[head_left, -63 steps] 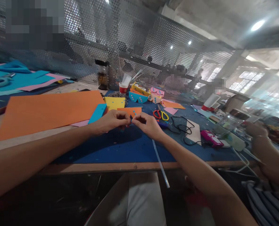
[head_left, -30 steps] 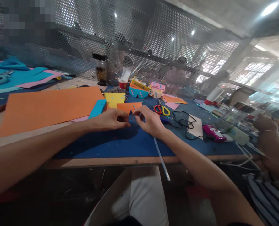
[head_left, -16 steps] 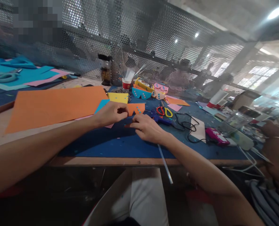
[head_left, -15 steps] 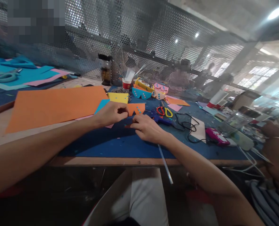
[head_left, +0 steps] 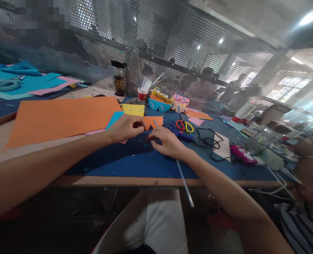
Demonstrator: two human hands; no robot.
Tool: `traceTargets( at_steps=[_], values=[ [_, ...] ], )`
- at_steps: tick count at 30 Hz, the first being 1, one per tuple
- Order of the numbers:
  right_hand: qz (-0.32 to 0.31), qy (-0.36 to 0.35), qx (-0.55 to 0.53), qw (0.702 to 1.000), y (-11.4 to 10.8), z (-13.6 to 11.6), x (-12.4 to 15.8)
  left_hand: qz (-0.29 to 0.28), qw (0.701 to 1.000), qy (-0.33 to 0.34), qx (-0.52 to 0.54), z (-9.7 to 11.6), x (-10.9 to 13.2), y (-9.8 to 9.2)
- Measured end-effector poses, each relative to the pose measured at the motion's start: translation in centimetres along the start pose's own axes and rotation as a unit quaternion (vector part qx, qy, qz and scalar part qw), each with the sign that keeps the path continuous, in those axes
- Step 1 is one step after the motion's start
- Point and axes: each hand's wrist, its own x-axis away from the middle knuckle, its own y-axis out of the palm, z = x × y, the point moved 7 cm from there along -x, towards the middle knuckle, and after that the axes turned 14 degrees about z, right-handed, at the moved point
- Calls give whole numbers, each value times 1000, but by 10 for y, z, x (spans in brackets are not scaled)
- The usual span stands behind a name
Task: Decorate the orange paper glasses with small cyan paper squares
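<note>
An orange paper piece (head_left: 156,121) with small blue squares and a notched lower edge lies at the middle of the blue mat (head_left: 135,164). My left hand (head_left: 127,126) is pinched at its left end. Close to its lower edge is my right hand (head_left: 167,141), fingers bent and fingertips close together; whether something small is between them is too small to tell. Behind my left hand lie a yellow paper (head_left: 132,110) with blue bits and a blue sheet (head_left: 114,120). The blue glue gun (head_left: 183,135) rests just right of my right hand.
A large orange sheet (head_left: 63,118) covers the left side. Red and yellow scissors (head_left: 188,127), a black cord and a magenta device (head_left: 243,154) are at the right. Decorated paper bands (head_left: 160,105), a cup (head_left: 142,94) and a jar (head_left: 118,79) stand behind. Another person's hand (head_left: 308,148) is far right.
My right hand has shifted slightly, and the dark reddish bit seen at its fingertips before no longer shows there. My left hand has hardly moved.
</note>
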Motion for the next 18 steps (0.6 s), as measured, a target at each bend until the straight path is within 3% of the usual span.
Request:
traceTargets(
  at_steps=[8, 18],
  values=[
    [-32, 2, -26, 999, 5, 1, 1, 0, 1000, -1, 9, -2, 1, 2],
    [-60, -26, 36, 997, 12, -1, 3, -2, 1000, -1, 0, -5, 2, 4]
  ],
)
